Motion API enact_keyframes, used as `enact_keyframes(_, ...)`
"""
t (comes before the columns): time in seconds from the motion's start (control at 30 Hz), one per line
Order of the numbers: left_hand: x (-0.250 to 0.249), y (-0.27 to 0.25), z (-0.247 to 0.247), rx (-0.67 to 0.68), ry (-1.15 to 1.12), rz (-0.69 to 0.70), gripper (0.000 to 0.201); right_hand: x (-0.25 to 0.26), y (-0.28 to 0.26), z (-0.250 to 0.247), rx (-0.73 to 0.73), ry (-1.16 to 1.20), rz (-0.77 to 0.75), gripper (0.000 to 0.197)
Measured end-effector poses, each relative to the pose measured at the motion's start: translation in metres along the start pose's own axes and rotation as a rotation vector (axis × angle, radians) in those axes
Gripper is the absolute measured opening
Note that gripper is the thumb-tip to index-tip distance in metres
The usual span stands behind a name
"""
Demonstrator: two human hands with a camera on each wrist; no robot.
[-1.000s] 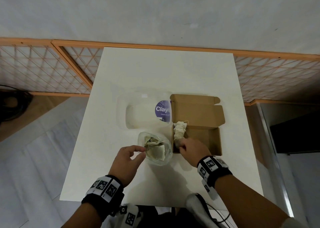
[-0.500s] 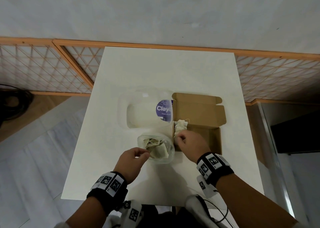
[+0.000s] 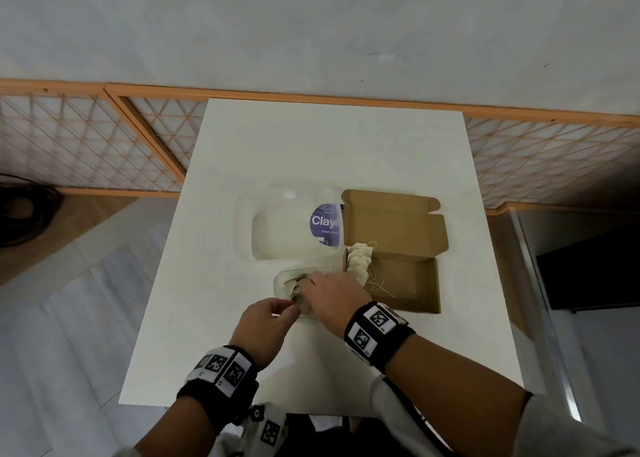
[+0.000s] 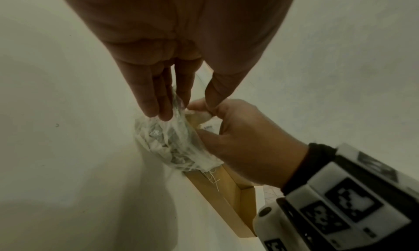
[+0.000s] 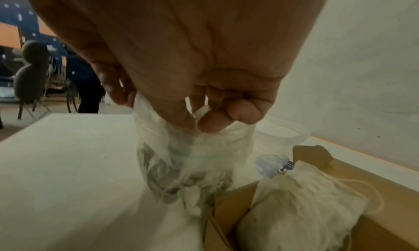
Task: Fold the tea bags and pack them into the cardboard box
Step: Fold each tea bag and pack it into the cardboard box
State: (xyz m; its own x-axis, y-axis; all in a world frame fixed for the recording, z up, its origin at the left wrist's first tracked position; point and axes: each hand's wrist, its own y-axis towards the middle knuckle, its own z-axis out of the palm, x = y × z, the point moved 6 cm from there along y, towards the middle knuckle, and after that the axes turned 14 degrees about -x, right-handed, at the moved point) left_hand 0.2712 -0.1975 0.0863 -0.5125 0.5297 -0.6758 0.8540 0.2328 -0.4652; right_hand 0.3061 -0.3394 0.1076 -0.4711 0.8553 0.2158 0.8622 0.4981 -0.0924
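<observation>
A small clear plastic cup (image 3: 286,277) of loose tea bags (image 4: 163,142) stands on the white table (image 3: 332,151), just left of the open cardboard box (image 3: 408,283). Folded tea bags (image 3: 358,264) lie stacked in the box's left end, their strings trailing. My left hand (image 3: 277,314) holds the cup's near rim between fingers and thumb. My right hand (image 3: 322,293) reaches down into the cup. In the right wrist view its thumb and fingers (image 5: 213,124) pinch a pale tea bag (image 5: 201,111) at the cup's mouth. The hands cover most of the cup.
A larger clear plastic container (image 3: 277,228) with a purple label (image 3: 325,224) lies behind the cup, touching the box's lid flap (image 3: 391,221). An orange lattice fence (image 3: 104,144) runs behind the table. Bare tabletop lies at the far side and the left.
My right hand has left the stacked tea bags in the box and moved left into the cup. My left hand has stayed at the cup's rim.
</observation>
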Motion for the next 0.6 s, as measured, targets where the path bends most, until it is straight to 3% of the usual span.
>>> enact_keyframes(0.1, 0.005, 0.003, -0.001, -0.007, 0.0, -0.021, 0.017, -0.002, -0.003, 0.0, 0.034, 0.01, 0.057, 0.025)
enact_keyframes(0.27, 0.002, 0.006, -0.002, 0.0, -0.028, -0.01, 0.019, -0.006, -0.015, -0.009, 0.011, 0.141, 0.11, 0.017)
enact_keyframes(0.43, 0.005, 0.01, -0.003, 0.034, -0.04, -0.022, 0.025, -0.012, -0.026, -0.037, -0.129, 0.173, 0.122, 0.015)
enact_keyframes(0.53, -0.002, 0.006, -0.008, 0.024, 0.052, 0.049, 0.043, -0.014, -0.033, -0.059, -0.215, 0.23, 0.161, 0.023)
enact_keyframes(0.6, -0.018, -0.001, -0.019, -0.066, 0.102, 0.183, 0.056, -0.016, -0.036, -0.075, -0.237, 0.295, 0.194, 0.027)
